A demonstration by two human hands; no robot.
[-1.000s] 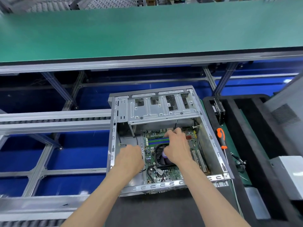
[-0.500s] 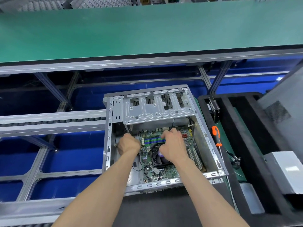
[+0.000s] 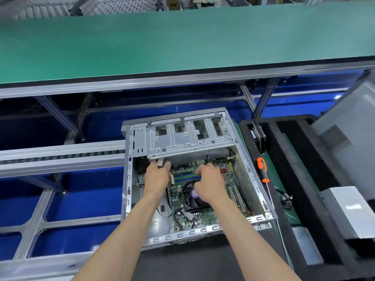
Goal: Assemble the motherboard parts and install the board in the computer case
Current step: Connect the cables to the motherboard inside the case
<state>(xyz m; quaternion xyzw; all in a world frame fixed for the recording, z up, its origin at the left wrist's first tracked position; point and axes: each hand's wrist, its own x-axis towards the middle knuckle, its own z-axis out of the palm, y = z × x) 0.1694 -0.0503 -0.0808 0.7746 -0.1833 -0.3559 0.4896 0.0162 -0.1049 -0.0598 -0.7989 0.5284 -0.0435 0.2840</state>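
Looking down, I see the open computer case (image 3: 251,173) near the tabletop's (image 3: 203,260) front edge, with the motherboard (image 3: 205,218) seated inside and tight room under its drive cage (image 3: 188,138). My right hand (image 3: 211,184) curls over the memory slots (image 3: 184,177), hiding its fingertips. My left hand (image 3: 157,177) pinches a small pale connector (image 3: 160,162) beneath the cage's edge.
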